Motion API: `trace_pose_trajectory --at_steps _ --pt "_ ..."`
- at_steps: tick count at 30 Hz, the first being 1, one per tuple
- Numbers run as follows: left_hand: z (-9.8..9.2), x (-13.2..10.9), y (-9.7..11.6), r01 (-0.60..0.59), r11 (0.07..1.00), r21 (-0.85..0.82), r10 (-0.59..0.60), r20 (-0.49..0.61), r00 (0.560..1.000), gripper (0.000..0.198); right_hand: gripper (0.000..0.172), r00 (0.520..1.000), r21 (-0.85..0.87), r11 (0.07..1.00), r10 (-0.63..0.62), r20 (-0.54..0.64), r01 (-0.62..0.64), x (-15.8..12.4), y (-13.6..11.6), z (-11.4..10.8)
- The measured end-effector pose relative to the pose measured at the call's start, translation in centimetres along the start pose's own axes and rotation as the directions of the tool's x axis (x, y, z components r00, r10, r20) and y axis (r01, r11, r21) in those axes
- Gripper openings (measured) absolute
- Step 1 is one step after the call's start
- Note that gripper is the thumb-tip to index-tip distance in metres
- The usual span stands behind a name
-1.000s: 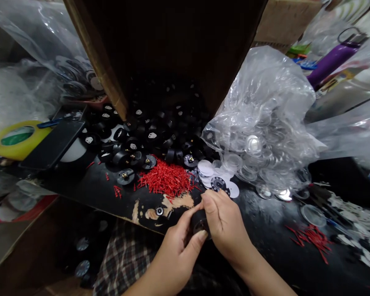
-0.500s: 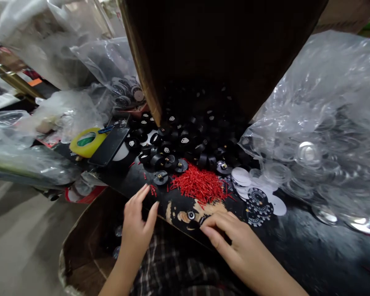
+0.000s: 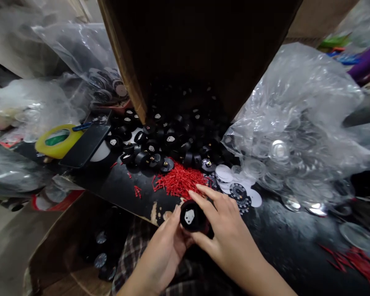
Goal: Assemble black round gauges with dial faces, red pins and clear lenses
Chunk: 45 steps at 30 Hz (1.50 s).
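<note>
A round black case (image 3: 191, 216) is between my hands at the table's front edge, its side with a pale plate and small holes facing up. My left hand (image 3: 165, 248) grips it from the left, with the thumb along its rim and the other fingers partly hidden beneath. My right hand (image 3: 226, 228) curves round the right side, thumb at the near rim and fingers over the far rim. Just beyond lies a heap of thin red pointers (image 3: 181, 179). White discs (image 3: 225, 173) and a printed black dial (image 3: 239, 193) lie to the right of the heap.
Many black cases (image 3: 171, 139) spill from a tipped cardboard box (image 3: 120, 53). Clear plastic bags (image 3: 308, 86) with transparent round covers stand right. A phone (image 3: 86, 146) and yellow tape roll (image 3: 56, 142) lie left. Below the edge is an open carton (image 3: 49, 250).
A round part with a brass post, near my left hand before, is gone from the table. My hands have come together round a black case. The view has swung right.
</note>
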State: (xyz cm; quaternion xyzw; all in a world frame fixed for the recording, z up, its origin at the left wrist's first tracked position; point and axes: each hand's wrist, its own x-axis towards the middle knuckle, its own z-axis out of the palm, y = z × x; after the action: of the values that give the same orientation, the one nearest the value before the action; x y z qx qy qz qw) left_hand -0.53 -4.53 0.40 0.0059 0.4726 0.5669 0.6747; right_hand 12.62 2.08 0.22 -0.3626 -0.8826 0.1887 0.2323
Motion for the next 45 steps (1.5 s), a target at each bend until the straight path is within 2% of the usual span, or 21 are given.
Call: trace_pose_trajectory --at_steps 4,7,9,12,13,16,18,20,21,23,25,26,28,30,34,37,40,43,45 --pt "0.6 0.2 -1.5 -0.025 0.999 -0.02 0.023 -0.083 0.996 0.036 0.057 0.997 -0.016 0.997 0.078 0.022 -0.077 -0.4 -0.2 -0.3" --pt "0.3 0.9 -1.6 -0.027 1.0 -0.016 0.026 -0.053 0.998 0.038 0.053 0.986 0.046 0.991 0.117 0.12 -0.124 -1.2 1.8 -1.3" --pt "0.1 1.2 -1.7 -0.029 0.999 -0.025 0.029 -0.001 1.0 0.04 0.044 0.969 -0.004 0.972 0.236 0.076 -0.236 -1.6 4.3 -2.2" --pt "0.3 1.3 -2.1 -0.019 1.0 -0.015 0.02 0.047 0.999 0.039 0.044 0.889 -0.155 0.875 0.452 -0.071 -0.458 -1.6 8.2 -3.2" --pt "0.4 1.2 -2.2 -0.011 1.0 -0.007 0.011 0.058 0.998 0.037 0.044 0.872 -0.175 0.855 0.482 -0.084 -0.489 -1.5 9.2 -3.3" --pt "0.8 1.0 -2.7 0.0 1.0 0.004 -0.001 0.075 0.997 0.032 0.032 0.871 -0.105 0.865 0.482 -0.095 -0.49 -1.2 10.4 -3.5" --pt "0.9 1.0 -2.9 -0.008 1.0 -0.014 0.009 0.064 0.998 0.032 0.019 0.851 0.028 0.857 0.515 -0.102 -0.515 -1.2 9.9 -3.5" --pt "1.1 1.1 -3.0 -0.014 0.999 -0.046 0.017 0.063 0.998 0.034 0.014 0.829 0.242 0.807 0.559 -0.02 -0.539 -1.4 8.7 -3.2" --pt "1.3 1.2 -3.0 -0.011 0.998 -0.064 0.016 0.075 0.997 0.034 0.014 0.825 0.371 0.755 0.563 0.059 -0.541 -1.4 7.9 -3.0" --pt "1.6 1.4 -2.9 -0.009 0.995 -0.099 0.018 0.095 0.995 0.035 0.02 0.833 0.611 0.592 0.506 0.224 -0.525 -1.5 6.3 -2.5" --pt "2.0 1.5 -2.6 -0.037 0.992 -0.121 0.046 0.074 0.996 0.036 0.034 0.835 0.733 0.44 0.443 0.326 -0.519 -1.5 5.0 -2.0" --pt "2.1 1.5 -2.5 -0.061 0.991 -0.123 0.067 0.051 0.996 0.036 0.037 0.83 0.747 0.404 0.433 0.353 -0.528 -1.5 4.5 -1.9" --pt "2.2 1.5 -2.3 -0.105 0.989 -0.105 0.106 0.007 0.994 0.035 0.032 0.814 0.727 0.413 0.461 0.353 -0.549 -1.3 3.8 -2.0" --pt "2.3 1.5 -2.3 -0.113 0.991 -0.067 0.112 -0.014 0.994 0.032 0.023 0.812 0.687 0.483 0.51 0.283 -0.542 -1.1 3.3 -2.2" --pt "2.4 1.2 -2.7 -0.068 0.998 -0.01 0.068 0.019 0.997 0.032 0.012 0.872 0.554 0.715 0.489 0.039 -0.426 -0.5 1.9 -2.2" --pt "2.2 1.1 -3.3 -0.09 0.995 0.036 0.09 -0.001 0.996 0.035 0.008 0.883 0.493 0.778 0.467 -0.038 -0.39 -0.2 1.2 -1.7" --pt "1.5 1.5 -3.6 -0.14 0.979 0.151 0.138 0.021 0.99 0.037 0.009 0.861 0.517 0.718 0.501 0.08 -0.466 -0.1 1.3 -1.4" --pt "0.7 1.8 -3.5 -0.154 0.961 0.228 0.138 0.084 0.987 0.036 0.012 0.815 0.541 0.622 0.519 0.258 -0.567 -0.1 1.8 -1.6" --pt "0.6 2.0 -3.4 -0.156 0.958 0.239 0.136 0.1 0.986 0.037 0.014 0.783 0.563 0.556 0.526 0.331 -0.611 0.0 2.1 -1.8"
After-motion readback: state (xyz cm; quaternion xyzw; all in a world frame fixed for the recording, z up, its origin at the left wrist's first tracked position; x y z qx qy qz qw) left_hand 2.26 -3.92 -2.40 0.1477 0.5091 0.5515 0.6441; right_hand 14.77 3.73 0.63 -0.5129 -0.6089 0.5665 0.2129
